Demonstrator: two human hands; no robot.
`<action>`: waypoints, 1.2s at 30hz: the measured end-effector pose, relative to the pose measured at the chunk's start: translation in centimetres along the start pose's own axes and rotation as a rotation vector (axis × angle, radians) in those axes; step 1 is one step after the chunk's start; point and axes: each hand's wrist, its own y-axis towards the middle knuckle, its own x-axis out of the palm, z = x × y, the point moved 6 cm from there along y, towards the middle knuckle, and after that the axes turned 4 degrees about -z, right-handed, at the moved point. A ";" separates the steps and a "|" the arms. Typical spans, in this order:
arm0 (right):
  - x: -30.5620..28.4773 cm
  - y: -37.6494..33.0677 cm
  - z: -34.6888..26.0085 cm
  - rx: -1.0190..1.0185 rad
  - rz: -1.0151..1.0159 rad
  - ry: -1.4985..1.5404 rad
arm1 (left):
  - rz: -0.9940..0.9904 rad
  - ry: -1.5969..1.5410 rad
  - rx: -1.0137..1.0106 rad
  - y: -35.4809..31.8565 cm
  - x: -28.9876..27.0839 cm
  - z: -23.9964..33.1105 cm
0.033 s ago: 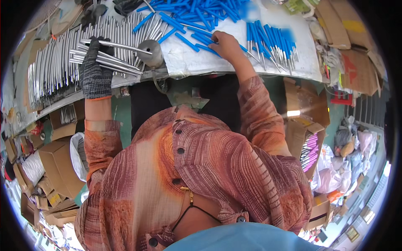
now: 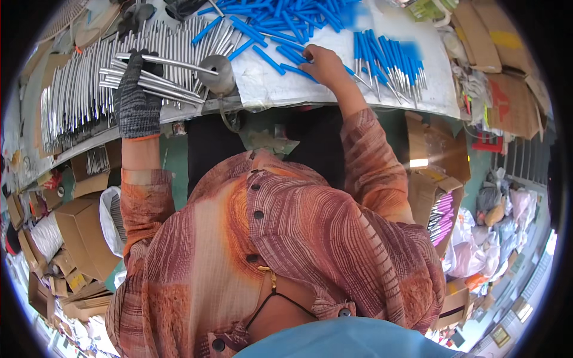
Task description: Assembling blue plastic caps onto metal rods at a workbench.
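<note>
My left hand (image 2: pixel 139 104), in a dark grey knitted glove, is closed around several thin metal rods (image 2: pixel 170 89). The uppermost rod reaches right to the front face of a grey metal cylinder (image 2: pixel 218 74) at the table's near edge. My bare right hand (image 2: pixel 328 67) is over loose blue tubes (image 2: pixel 268 60), its fingers curled onto the end of one; the palm side is hidden. Right of that hand lie rods with blue tubes on their upper ends (image 2: pixel 388 59). A long row of bare metal rods (image 2: pixel 77 95) lies beneath and left of my gloved hand.
A heap of blue tubes (image 2: pixel 286 18) covers the far middle of the white-covered table (image 2: pixel 256 89). Cardboard boxes (image 2: pixel 89 232) stand at the lower left. Another box (image 2: pixel 427 179) at the right contains pink-purple sticks (image 2: pixel 441 218). Plastic bags (image 2: pixel 471 244) pile up beyond it.
The whole view has shifted very slightly. Both hands keep almost the same place and grip.
</note>
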 end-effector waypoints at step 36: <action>-13.0 0.3 -25.1 -0.599 0.262 0.486 | -0.431 0.135 -0.189 -5.8 5.6 -2.6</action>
